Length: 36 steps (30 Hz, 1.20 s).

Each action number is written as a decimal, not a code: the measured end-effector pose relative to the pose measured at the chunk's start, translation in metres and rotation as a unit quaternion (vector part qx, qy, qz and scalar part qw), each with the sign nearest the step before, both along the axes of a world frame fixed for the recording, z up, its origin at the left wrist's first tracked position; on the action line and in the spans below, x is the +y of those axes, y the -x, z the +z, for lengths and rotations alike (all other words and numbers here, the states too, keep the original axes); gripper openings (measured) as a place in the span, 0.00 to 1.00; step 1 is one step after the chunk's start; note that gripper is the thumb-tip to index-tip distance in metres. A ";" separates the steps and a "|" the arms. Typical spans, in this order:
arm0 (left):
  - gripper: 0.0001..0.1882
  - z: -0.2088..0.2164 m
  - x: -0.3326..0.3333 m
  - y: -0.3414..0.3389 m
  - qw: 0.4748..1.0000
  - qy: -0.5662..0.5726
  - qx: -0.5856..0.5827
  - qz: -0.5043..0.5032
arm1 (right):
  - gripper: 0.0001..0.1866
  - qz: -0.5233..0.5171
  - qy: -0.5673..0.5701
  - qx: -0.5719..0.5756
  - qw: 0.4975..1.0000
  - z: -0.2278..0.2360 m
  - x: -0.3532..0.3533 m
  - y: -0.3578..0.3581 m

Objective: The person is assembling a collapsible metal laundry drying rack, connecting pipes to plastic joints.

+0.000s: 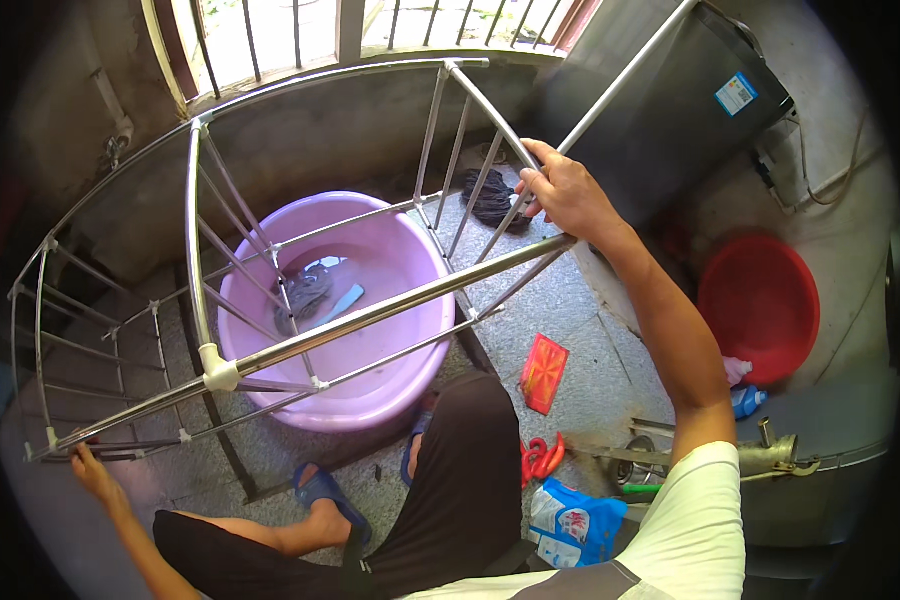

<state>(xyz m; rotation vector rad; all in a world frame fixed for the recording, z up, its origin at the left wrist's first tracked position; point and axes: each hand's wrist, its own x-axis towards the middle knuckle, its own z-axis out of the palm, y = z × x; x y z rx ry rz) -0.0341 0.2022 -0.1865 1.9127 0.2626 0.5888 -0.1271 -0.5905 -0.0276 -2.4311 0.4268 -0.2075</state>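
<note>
A rack of shiny metal tubes with white plastic corner joints is held tilted across the view. My right hand has its fingers wrapped round a tube at the rack's right end. At the far left, my left hand grips the lower corner of the same rack; its fingers are partly hidden behind the tube. Below and behind the bars stands a large purple basin with some water in it. Inside it lie a dark grey cloth and a pale blue piece whose kind I cannot make out.
A dark mop head lies behind the rack. On the floor are a red packet, red-handled scissors and a blue bag. A red basin stands at right, near a blue bottle. A grey appliance occupies the upper right.
</note>
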 end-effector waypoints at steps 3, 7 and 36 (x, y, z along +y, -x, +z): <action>0.15 0.000 -0.006 -0.002 1.000 -0.009 0.000 0.002 | 0.19 -0.017 0.174 -0.072 0.982 -0.012 -0.016 -0.005; 0.15 0.015 -0.017 0.008 0.999 -0.035 0.021 0.005 | 0.11 -0.085 0.070 -0.416 0.903 -0.016 -0.008 0.016; 0.17 0.026 -0.002 0.004 0.999 -0.008 0.043 0.008 | 0.11 -0.062 -0.213 -0.049 0.974 -0.417 -0.056 0.018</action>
